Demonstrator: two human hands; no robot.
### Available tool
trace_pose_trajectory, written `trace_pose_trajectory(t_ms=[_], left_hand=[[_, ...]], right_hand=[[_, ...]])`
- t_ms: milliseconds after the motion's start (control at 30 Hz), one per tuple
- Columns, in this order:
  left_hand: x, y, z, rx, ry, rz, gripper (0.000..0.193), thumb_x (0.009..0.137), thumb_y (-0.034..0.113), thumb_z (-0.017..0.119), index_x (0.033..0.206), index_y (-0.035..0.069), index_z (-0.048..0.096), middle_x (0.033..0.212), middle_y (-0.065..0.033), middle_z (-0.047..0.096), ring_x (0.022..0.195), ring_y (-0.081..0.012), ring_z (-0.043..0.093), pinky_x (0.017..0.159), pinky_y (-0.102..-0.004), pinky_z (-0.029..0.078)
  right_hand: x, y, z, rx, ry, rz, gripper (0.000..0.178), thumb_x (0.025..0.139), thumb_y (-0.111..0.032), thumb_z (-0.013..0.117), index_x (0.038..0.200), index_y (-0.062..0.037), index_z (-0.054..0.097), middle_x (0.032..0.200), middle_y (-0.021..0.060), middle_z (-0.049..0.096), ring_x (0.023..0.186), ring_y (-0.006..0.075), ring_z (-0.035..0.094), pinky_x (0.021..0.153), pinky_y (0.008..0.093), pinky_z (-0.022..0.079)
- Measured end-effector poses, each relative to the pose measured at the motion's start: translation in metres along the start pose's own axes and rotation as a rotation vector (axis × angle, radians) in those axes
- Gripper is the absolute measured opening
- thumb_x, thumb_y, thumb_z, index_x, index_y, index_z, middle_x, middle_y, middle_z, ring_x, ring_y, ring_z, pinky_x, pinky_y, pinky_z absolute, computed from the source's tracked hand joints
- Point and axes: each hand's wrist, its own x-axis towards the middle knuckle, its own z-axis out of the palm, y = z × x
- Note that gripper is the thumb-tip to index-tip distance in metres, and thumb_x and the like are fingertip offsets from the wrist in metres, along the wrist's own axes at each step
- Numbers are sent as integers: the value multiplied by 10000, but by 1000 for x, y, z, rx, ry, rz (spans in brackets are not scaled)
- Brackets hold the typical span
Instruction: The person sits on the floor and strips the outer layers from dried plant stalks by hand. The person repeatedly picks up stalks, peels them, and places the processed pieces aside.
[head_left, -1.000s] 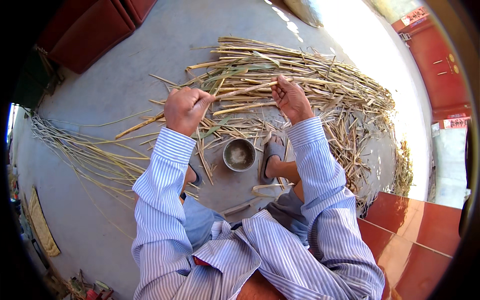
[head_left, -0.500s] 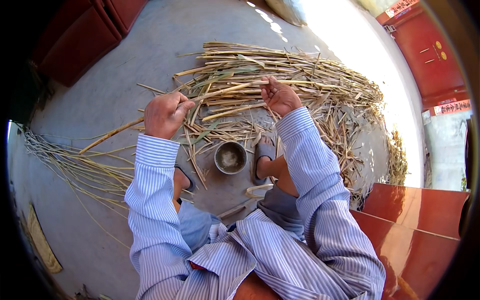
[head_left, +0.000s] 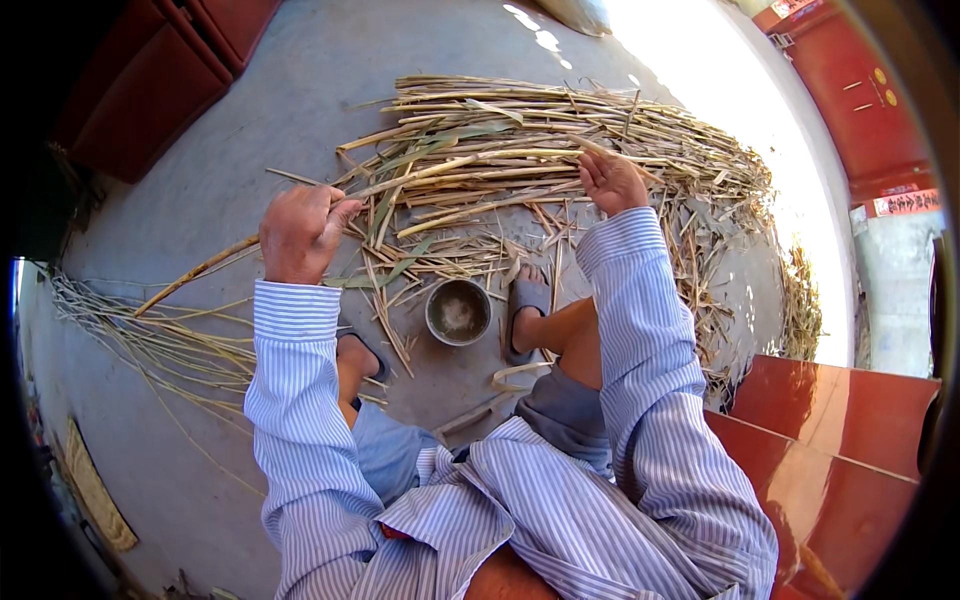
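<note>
A long, yellowish reed stalk [head_left: 420, 173] slants up to the right across the view, and my left hand [head_left: 302, 232] is closed around it. Its darker lower end reaches down left over the thin stalks on the floor. My right hand [head_left: 612, 184] is closed near the stalk's upper end, with a pale dry strip of husk [head_left: 608, 152] at its fingertips. Whether those fingers also touch the stalk I cannot tell. Behind both hands lies a big heap of cut reed stalks [head_left: 480, 100], with loose husks and green leaves at its near side.
Between my sandalled feet stands a dark bowl [head_left: 459, 338] holding murky liquid. Thin bare stalks [head_left: 190, 345] lie in a bunch at left. A dark red sofa-like piece [head_left: 135, 90] is at upper left, a shiny red-brown panel [head_left: 830, 400] at lower right. Husk litter [head_left: 700, 270] spreads at right.
My right hand has moved right and away from my left, off the spot where it pinched the stalk. A pale strip now shows at its fingers. The left hand, still gripping, has shifted slightly left.
</note>
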Motion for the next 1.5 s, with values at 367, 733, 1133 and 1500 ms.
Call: trace_pose_trajectory(t_ms=[367, 733, 1133, 1500], left_hand=[[-5, -3, 5, 189, -190, -20, 245, 758, 279, 736, 797, 79, 600, 721, -100, 580, 740, -311, 550, 674, -422, 405], [13, 29, 40, 133, -8, 110, 170, 828, 278, 665, 818, 109, 646, 732, -37, 631, 720, -228, 570, 669, -393, 373], [-2, 24, 20, 286, 193, 296, 145, 652, 152, 677, 689, 91, 550, 684, -29, 537, 732, -185, 539, 708, -321, 417], [7, 1, 19, 336, -110, 63, 130, 739, 177, 717, 778, 96, 623, 705, -32, 609, 782, -202, 595, 787, -388, 418]], right_hand=[[47, 12, -29, 164, 70, 78, 219, 999, -236, 527, 923, -54, 622, 812, 37, 628, 740, 142, 592, 633, 252, 508], [-55, 83, 106, -43, -535, 308, 163, 970, -180, 569, 971, -25, 620, 870, 58, 654, 779, 143, 622, 668, 221, 536], [27, 59, 28, -143, -187, 327, 158, 958, -268, 607, 1020, -124, 622, 823, -20, 653, 733, 96, 633, 560, 208, 507], [43, 59, 12, 110, -396, 311, 193, 973, -233, 562, 1090, -94, 626, 1000, 28, 696, 876, 167, 650, 680, 285, 532]])
